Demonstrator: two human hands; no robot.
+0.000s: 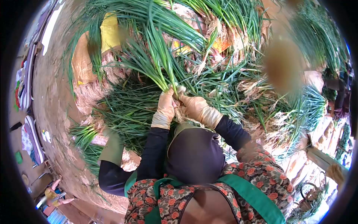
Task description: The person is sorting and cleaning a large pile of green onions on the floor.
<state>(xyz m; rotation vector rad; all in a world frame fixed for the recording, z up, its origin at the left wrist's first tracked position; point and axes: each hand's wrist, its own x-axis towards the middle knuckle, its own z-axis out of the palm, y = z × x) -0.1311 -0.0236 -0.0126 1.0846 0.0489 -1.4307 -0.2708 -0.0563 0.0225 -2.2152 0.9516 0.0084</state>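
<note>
The bunch of green onions point(156, 56) is a little above the center of the frame. Its pale root ends meet at the two gloved hands, and its long green leaves fan out toward the top. The leaves look fresh, thin and glossy, and dry brownish roots hang in a small tuft where the hands meet.

The left hand point(164, 108) is closed around the neck of the bunch, just below the green part. The right hand point(195, 108) is touching it and is also closed; its fingers seem to pinch the roots and loose outer skin at the base. Both wear tan gloves.

To do this well, I think the left hand should hold the stalks firmly but without crushing them, and the right hand should take only the dry skin and dirt.

Around the hands lies a large heap of green onions point(238, 86), and yellow sacks point(110, 31) are at the upper left.
</note>
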